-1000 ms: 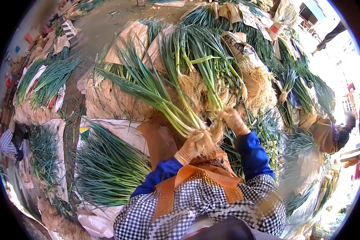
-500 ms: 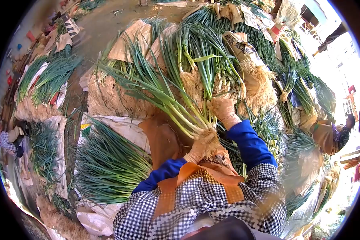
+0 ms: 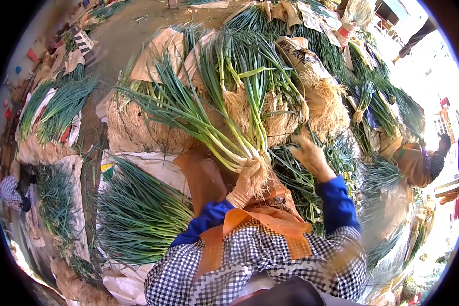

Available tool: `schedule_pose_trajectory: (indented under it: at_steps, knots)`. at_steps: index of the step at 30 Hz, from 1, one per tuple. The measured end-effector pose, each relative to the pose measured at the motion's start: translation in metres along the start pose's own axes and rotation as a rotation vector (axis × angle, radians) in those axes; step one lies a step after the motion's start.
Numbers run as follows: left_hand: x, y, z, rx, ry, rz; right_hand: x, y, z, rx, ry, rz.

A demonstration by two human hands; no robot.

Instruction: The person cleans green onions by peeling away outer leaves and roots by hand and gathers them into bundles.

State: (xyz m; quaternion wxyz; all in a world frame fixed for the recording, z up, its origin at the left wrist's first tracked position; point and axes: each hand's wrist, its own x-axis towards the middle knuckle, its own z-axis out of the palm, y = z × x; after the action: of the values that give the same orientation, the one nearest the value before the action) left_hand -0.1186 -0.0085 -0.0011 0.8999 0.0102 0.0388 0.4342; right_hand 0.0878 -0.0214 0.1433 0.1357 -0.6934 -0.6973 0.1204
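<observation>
My left hand is wrapped round the root end of a bunch of green onions. Pale roots hang out beside its fingers, and the long leaves fan away up and to the left. To the right of the bunch, my right hand is apart from it, slightly blurred, with its fingers spread and nothing in them. Below that hand lie loose green onions. A brown apron covers my lap under the bunch.
Ahead lies a row of green onions with matted roots. A big pile of leaves rests on white sacking at my left. More bundles stand further left. One person is at the right, another at far left.
My right hand has let go of the bunch and moved right and down, its fingers spreading. My left hand keeps hold of the root end. The view has shifted slightly.
</observation>
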Motion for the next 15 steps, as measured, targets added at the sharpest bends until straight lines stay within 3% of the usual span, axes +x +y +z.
schedule_pose_trajectory:
  at_steps: [1, 2, 3, 4, 5, 7, 9, 10, 11, 12, 13, 15]
  knots:
    - [-0.004, 0.002, 0.006, 0.009, 0.003, -0.001, 0.024, -0.027, -0.009, 0.149, -0.033, -0.020]
    - [-0.009, 0.005, 0.020, 0.031, 0.019, -0.001, 0.050, -0.038, -0.002, 0.226, 0.094, -0.194]
    - [-0.012, 0.008, 0.028, 0.052, 0.033, 0.001, 0.082, -0.034, 0.016, 0.296, 0.135, -0.171]
    - [-0.013, 0.010, 0.025, 0.106, 0.010, 0.017, 0.117, -0.007, 0.053, 0.033, 0.233, -0.317]
    - [-0.015, 0.011, 0.024, 0.112, 0.006, 0.026, 0.120, -0.017, 0.055, 0.317, 0.095, -0.435]
    - [-0.016, 0.014, 0.021, 0.037, -0.072, 0.045, 0.113, -0.031, 0.055, 0.214, -0.170, -0.246]
    - [-0.016, 0.016, 0.030, 0.028, -0.029, 0.067, 0.082, 0.002, 0.092, -0.159, -0.014, -0.648]
    - [-0.014, 0.017, 0.021, -0.109, -0.090, -0.022, 0.056, 0.006, 0.089, -0.163, -0.030, -0.651]
    - [-0.012, 0.019, 0.016, -0.241, -0.149, -0.113, 0.026, 0.002, 0.079, -0.167, -0.208, -0.650]
    - [-0.008, 0.022, 0.016, -0.194, -0.210, -0.090, -0.001, -0.003, 0.064, -0.168, -0.382, -0.644]
    - [-0.013, 0.026, 0.037, 0.012, -0.101, -0.024, -0.017, 0.000, 0.056, -0.167, -0.553, -0.634]
    - [-0.004, 0.027, 0.022, -0.083, -0.123, -0.102, -0.036, 0.032, 0.047, -0.725, -0.958, -0.525]
